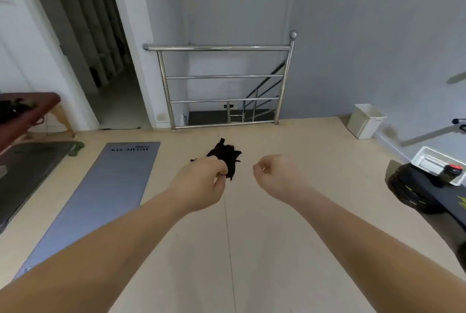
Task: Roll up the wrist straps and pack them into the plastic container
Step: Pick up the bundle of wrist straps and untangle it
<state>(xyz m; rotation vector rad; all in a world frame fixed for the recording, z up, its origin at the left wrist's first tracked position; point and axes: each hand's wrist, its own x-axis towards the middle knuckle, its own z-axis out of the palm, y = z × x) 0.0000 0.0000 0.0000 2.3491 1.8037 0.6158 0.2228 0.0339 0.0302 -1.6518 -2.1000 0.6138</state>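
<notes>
While the left hand point(201, 181) pinches a tangled bundle of black wrist straps point(227, 157), held out against the pale floor point(264, 249), its curled fingers hide the bundle's near end, and how many straps there are cannot be made out. The right hand point(274, 174) hangs just beside, clear of the straps, curled into a loose fist with nothing visible inside. A white plastic container point(419, 158) (partly cut off, its contents blurred) sits on dark equipment point(416, 186) at the right edge.
</notes>
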